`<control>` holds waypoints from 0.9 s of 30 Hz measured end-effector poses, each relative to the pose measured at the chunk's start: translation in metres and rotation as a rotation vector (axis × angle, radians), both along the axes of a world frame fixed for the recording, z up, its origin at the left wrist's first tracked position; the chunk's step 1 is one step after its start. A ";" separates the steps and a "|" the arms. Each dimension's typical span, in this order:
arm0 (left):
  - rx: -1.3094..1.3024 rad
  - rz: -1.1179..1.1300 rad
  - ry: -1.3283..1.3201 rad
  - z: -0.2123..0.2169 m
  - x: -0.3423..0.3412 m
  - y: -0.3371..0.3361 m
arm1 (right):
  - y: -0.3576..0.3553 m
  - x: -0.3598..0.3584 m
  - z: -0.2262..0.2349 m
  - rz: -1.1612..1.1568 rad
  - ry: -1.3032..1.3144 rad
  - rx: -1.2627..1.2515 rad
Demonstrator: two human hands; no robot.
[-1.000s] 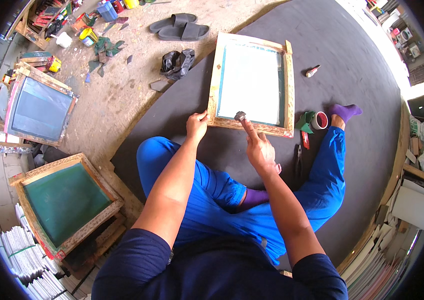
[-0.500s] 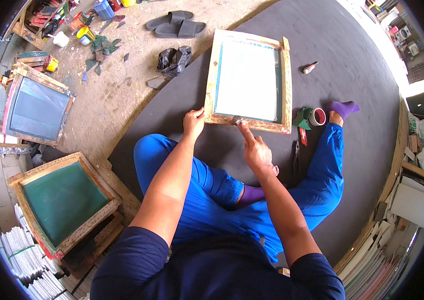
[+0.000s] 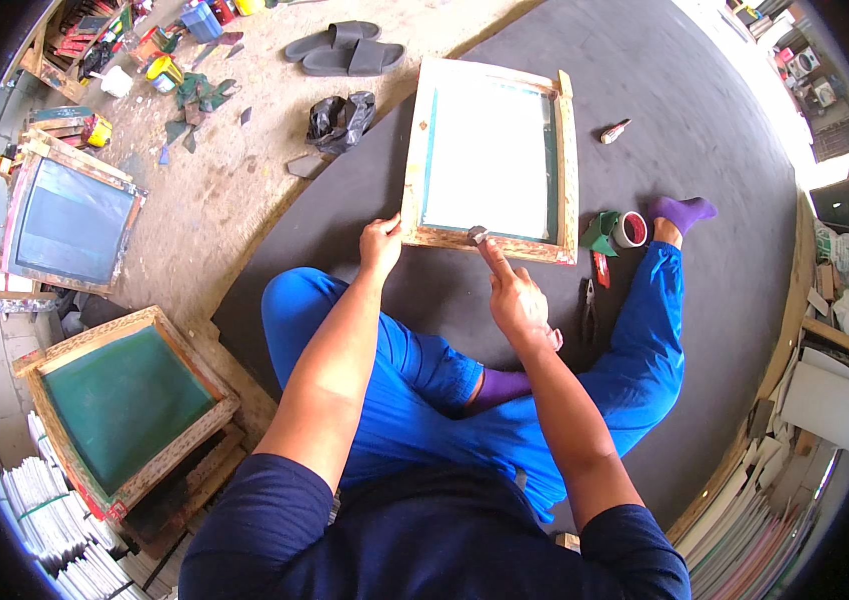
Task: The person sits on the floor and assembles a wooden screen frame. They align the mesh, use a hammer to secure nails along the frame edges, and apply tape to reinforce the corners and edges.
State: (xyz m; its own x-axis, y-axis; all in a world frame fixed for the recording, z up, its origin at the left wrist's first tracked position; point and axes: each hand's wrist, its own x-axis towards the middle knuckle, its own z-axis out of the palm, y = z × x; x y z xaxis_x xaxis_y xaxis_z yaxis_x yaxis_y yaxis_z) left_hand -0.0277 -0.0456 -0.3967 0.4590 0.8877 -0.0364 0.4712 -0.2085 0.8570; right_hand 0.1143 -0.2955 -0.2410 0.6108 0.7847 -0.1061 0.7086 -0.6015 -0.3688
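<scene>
Your left hand (image 3: 381, 247) pinched the wooden frame's (image 3: 418, 150) near-left corner; your right hand (image 3: 519, 301) grasped a dark-headed tool (image 3: 477, 234) at its near rail (image 3: 530, 248)

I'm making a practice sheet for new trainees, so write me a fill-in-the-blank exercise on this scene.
The hand at the lower-left corner of the pale rectangular wooden frame is the person's ____ one.
The number of dark slide sandals on the pale rough floor is ____.
The person's long cloth trousers are coloured ____.
Missing words: left; two; blue.
</scene>
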 end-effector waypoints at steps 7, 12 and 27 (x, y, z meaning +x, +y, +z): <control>0.049 -0.006 -0.019 -0.012 -0.001 0.002 | 0.006 0.007 0.005 -0.042 0.095 -0.046; 0.009 -0.018 -0.024 -0.007 0.002 0.000 | 0.011 0.014 0.000 -0.047 0.068 -0.082; 0.200 0.074 0.097 0.015 0.000 -0.007 | -0.001 0.007 -0.002 -0.036 0.062 -0.101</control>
